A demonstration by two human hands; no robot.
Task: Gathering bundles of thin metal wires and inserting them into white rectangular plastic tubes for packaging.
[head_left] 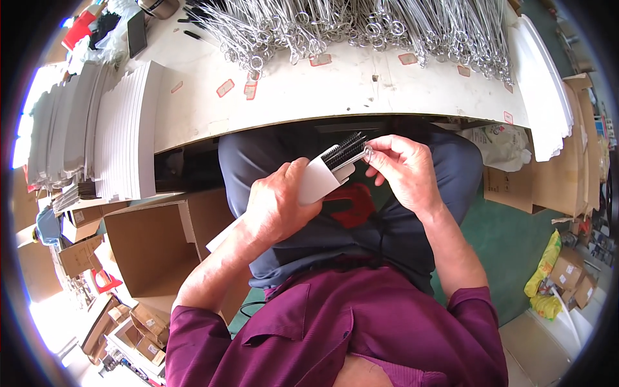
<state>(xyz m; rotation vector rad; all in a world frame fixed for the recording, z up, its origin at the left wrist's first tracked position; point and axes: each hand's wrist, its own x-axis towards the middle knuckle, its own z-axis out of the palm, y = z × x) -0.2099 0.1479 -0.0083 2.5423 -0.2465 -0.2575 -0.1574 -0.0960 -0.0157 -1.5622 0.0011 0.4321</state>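
My left hand (278, 201) is wrapped round a long, narrow white box (318, 181), tilted over my lap with its open end up and to the right. Black-bristled wire brushes (343, 151) stick out of that end. At the box's mouth, the fingers of my right hand (406, 169) pinch the looped metal ends (368, 153) of the brushes. How far the brushes reach inside is hidden by the box wall. Beyond my hands, a big heap of similar wire brushes with ring ends (361, 26) lies along the far side of the white table (309, 90).
Stacked flat white boxes (126, 129) stand at the table's left, and more white card (545, 90) at its right. An open cardboard carton (151, 242) sits left of my legs. Other cartons (567, 155) are at the right. A phone (137, 34) rests at the back left.
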